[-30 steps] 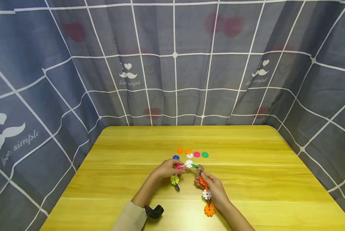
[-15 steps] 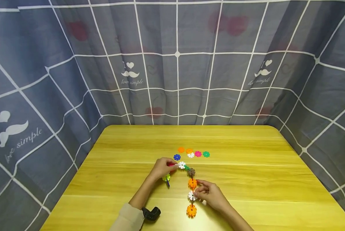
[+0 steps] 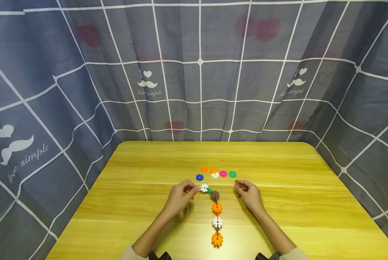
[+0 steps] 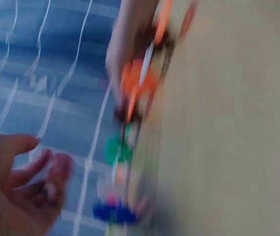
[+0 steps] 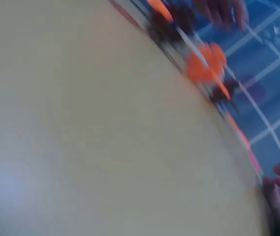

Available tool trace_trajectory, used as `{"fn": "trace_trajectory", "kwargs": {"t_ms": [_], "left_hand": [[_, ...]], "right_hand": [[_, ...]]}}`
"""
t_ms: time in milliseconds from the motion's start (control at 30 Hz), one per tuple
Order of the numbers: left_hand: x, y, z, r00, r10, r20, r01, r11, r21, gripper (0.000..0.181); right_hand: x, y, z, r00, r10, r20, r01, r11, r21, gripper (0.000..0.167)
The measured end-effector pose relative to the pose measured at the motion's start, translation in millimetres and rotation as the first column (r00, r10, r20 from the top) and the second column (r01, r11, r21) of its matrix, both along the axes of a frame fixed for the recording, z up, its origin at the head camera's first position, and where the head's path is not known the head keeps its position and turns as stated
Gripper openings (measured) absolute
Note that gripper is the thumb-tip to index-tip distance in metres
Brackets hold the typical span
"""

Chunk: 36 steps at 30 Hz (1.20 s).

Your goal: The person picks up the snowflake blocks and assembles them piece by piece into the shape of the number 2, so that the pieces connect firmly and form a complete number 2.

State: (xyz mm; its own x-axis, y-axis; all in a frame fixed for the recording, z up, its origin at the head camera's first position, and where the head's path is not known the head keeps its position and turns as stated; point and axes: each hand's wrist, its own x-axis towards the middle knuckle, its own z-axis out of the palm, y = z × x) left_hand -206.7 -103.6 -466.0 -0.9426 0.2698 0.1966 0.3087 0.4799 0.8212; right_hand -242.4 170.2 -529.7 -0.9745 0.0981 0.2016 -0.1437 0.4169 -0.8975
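A chain of slotted plastic snowflake discs lies on the table, with a white disc [image 3: 204, 187], a green one [image 3: 209, 190], a brown one [image 3: 215, 195] and an orange one [image 3: 217, 239] at its near end. My left hand [image 3: 177, 198] hovers over the chain's left part and hides most of it; a bit of red shows by its fingertips. In the blurred left wrist view, this hand [image 4: 22, 187] has loosely bent fingers with nothing between them. My right hand [image 3: 250, 195] is held right of the chain, fingers loosely curled, holding nothing.
Behind the chain lie loose discs: a blue disc [image 3: 199, 177], a pink disc [image 3: 223, 173], a green disc [image 3: 232, 174], a white disc [image 3: 215, 175] and two orange ones. Dark curtains [image 3: 181, 79] with white lines surround the wooden table [image 3: 132, 173].
My right hand has let go of the chain and moved up and right. The chain has shifted left, its right part now straighter. My left hand has come off the red disc.
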Motion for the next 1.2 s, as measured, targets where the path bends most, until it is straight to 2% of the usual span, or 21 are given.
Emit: {"fn": "trace_trajectory", "kwargs": {"t_ms": [67,133,200,267,300,367,400,500,567,600,633,667,733,800,833,900,933,1000,1100,1200], "left_hand": [[22.4,10.7,0.7,0.993,-0.073,0.088,0.079,0.995,-0.068,0.033],[42.2,22.3,-4.1,0.986,-0.104,0.128,0.13,0.969,-0.21,0.044],[57.3,32.5,-11.9,0.988,-0.098,0.118,0.134,0.926,-0.352,0.053],[67.0,40.2,-20.3,0.996,-0.079,0.049,0.093,0.878,-0.469,0.054],[70.4,42.7,-23.7,0.997,-0.072,0.016,0.07,0.861,-0.503,0.054],[74.3,44.8,-29.5,0.997,-0.072,-0.019,0.051,0.851,-0.522,0.052],[74.9,44.7,-31.6,0.997,-0.077,-0.02,0.056,0.857,-0.511,0.049],[72.7,40.6,-35.2,0.994,-0.102,0.032,0.106,0.909,-0.402,0.04],[69.2,35.7,-36.8,0.985,-0.131,0.116,0.157,0.953,-0.259,0.034],[67.3,33.0,-37.5,0.973,-0.149,0.175,0.178,0.97,-0.163,0.032],[65.5,30.2,-38.1,0.952,-0.183,0.246,0.199,0.979,-0.038,0.029],[63.8,27.4,-38.8,0.924,-0.22,0.313,0.205,0.976,0.079,0.026],[60.9,22.1,-40.4,0.86,-0.29,0.42,0.179,0.942,0.283,0.022],[58.5,17.8,-41.8,0.792,-0.363,0.491,0.139,0.89,0.434,0.019],[57.3,16.4,-42.5,0.766,-0.394,0.508,0.124,0.866,0.485,0.019],[55.1,14.8,-43.6,0.749,-0.422,0.511,0.111,0.84,0.531,0.019],[53.9,14.9,-44.0,0.739,-0.434,0.514,0.097,0.825,0.557,0.018],[51.3,16.5,-44.7,0.728,-0.443,0.523,0.061,0.802,0.594,0.017],[46.8,22.1,-45.5,0.719,-0.444,0.535,-0.009,0.764,0.645,0.015],[40.4,29.5,-46.6,0.73,-0.441,0.522,-0.057,0.723,0.689,0.013]], "right_hand": [[-16.7,3.9,-3.9,0.992,-0.025,-0.124,0.034,0.997,0.076,0.028],[-30.0,6.5,-6.4,0.981,-0.025,-0.191,0.052,0.989,0.141,0.036],[-39.3,8.0,-8.2,0.977,-0.026,-0.211,0.074,0.972,0.222,0.04],[-45.1,9.1,-10.3,0.98,-0.022,-0.198,0.078,0.957,0.279,0.038],[-46.4,9.8,-11.0,0.986,-0.019,-0.168,0.068,0.954,0.291,0.037],[-46.6,10.8,-12.5,0.989,-0.013,-0.144,0.058,0.948,0.313,0.033],[-45.9,11.3,-13.0,0.991,-0.003,-0.133,0.044,0.951,0.306,0.032],[-38.9,13.7,-13.8,0.991,0.029,-0.127,0.005,0.966,0.258,0.03],[-30.5,14.6,-14.3,0.986,0.056,-0.154,-0.024,0.979,0.203,0.027],[-25.0,14.5,-14.5,0.983,0.072,-0.17,-0.044,0.986,0.163,0.027],[-18.2,13.7,-15.0,0.978,0.09,-0.187,-0.068,0.99,0.12,0.026],[-10.8,12.2,-15.6,0.972,0.117,-0.205,-0.106,0.992,0.066,0.025],[5.9,6.9,-16.2,0.95,0.193,-0.246,-0.207,0.978,-0.031,0.023],[22.7,-0.6,-16.0,0.931,0.273,-0.244,-0.314,0.937,-0.151,0.021],[30.7,-4.6,-15.4,0.923,0.307,-0.231,-0.355,0.911,-0.211,0.02],[43.9,-12.5,-13.5,0.914,0.356,-0.195,-0.402,0.863,-0.307,0.02],[49.2,-16.2,-12.0,0.916,0.367,-0.165,-0.402,0.845,-0.352,0.021],[57.2,-21.5,-9.7,0.917,0.382,-0.118,-0.396,0.825,-0.404,0.023],[63.6,-25.6,-7.1,0.909,0.405,-0.095,-0.405,0.809,-0.426,0.023],[65.5,-27.0,-6.5,0.896,0.427,-0.122,-0.437,0.797,-0.417,0.019]]}}
